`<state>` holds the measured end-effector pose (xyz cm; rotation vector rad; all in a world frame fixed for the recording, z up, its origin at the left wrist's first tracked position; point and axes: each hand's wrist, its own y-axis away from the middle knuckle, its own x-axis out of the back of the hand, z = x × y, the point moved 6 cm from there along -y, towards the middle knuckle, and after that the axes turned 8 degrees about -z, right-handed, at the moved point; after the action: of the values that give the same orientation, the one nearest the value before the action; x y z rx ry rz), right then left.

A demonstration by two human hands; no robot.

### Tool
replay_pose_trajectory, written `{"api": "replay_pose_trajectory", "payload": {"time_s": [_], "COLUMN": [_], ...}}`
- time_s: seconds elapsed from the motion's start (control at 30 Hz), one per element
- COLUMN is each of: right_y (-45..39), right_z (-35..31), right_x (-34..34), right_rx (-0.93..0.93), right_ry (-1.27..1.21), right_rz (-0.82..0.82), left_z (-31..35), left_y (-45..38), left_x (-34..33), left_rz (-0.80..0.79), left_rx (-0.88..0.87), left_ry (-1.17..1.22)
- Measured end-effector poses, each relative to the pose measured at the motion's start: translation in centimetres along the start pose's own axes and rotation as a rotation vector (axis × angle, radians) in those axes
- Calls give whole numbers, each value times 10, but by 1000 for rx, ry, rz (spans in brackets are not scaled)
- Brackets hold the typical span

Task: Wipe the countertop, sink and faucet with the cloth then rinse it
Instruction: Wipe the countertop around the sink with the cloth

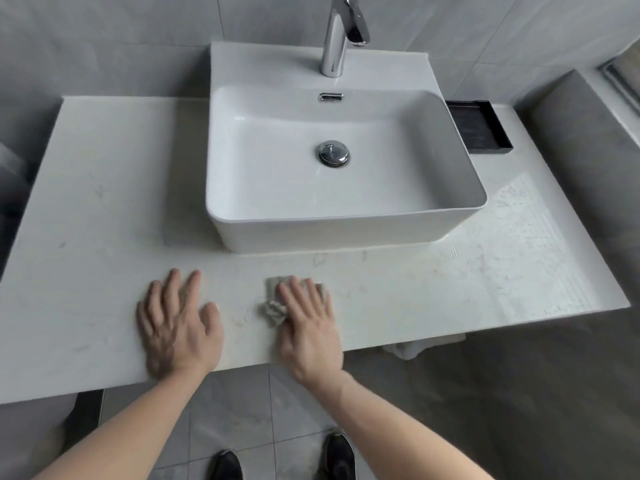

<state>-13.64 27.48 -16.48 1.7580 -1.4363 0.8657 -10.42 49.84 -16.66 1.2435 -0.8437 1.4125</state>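
A small grey cloth (pixel 273 302) lies on the white countertop (pixel 104 209) in front of the sink. My right hand (pixel 308 327) presses flat on the cloth, fingers spread over it and slightly blurred. My left hand (pixel 176 323) rests flat on the counter to the left, fingers apart, holding nothing. The white rectangular sink (pixel 346 233) stands on the counter behind the hands, with a chrome drain plug (pixel 333 153) in its basin. The chrome faucet (pixel 337 39) rises at the sink's back edge.
A black tray (pixel 485 128) sits on the counter to the right of the sink. Grey tiled walls enclose the back and right side. The counter's right part shows streaky marks. Below the front edge are floor tiles and two dark shoes (pixel 339 455).
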Motion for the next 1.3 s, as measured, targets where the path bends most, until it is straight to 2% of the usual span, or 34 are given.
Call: {"api": "replay_pose_trajectory", "payload": {"time_s": [0.07, 0.17, 0.23, 0.37, 0.47, 0.57, 0.63, 0.73, 0.97, 1.2, 1.27, 1.3], "right_y": [3, 3, 7, 23, 32, 35, 35, 32, 25, 28, 26, 23], "right_z": [-41, -46, -29, 45, 111, 167, 180, 161, 72, -39, -37, -28], "right_x": [-26, -26, -9, 51, 102, 125, 114, 89, 38, -30, -23, -9], "right_rx": [98, 80, 36, -229, -415, -607, -684, -708, -384, 194, 223, 195], "right_ry": [-32, -168, -283, -411, -271, -97, -5, 68, 87, -41, -122, -194], "right_rz": [-77, -67, -2, 232, 352, 321, 256, 257, 157, -196, -218, -177], "left_z": [-1, -1, -2, -4, -4, -4, -4, -3, -3, 1, 1, 0], "left_y": [0, -1, -1, -1, -1, -1, -1, -1, 0, 0, 0, 0], "left_x": [1, 2, 1, 0, 0, -1, -2, -3, -1, 4, 4, 4], "left_rz": [20, 21, 8, -20, -28, -28, -26, -22, -13, 4, 5, 5], "left_rx": [-11, -19, -17, -12, -10, -6, -8, -8, -5, 5, 4, 6], "left_ry": [24, 50, 55, 37, 35, 23, 20, 16, 21, 32, 29, 28]}}
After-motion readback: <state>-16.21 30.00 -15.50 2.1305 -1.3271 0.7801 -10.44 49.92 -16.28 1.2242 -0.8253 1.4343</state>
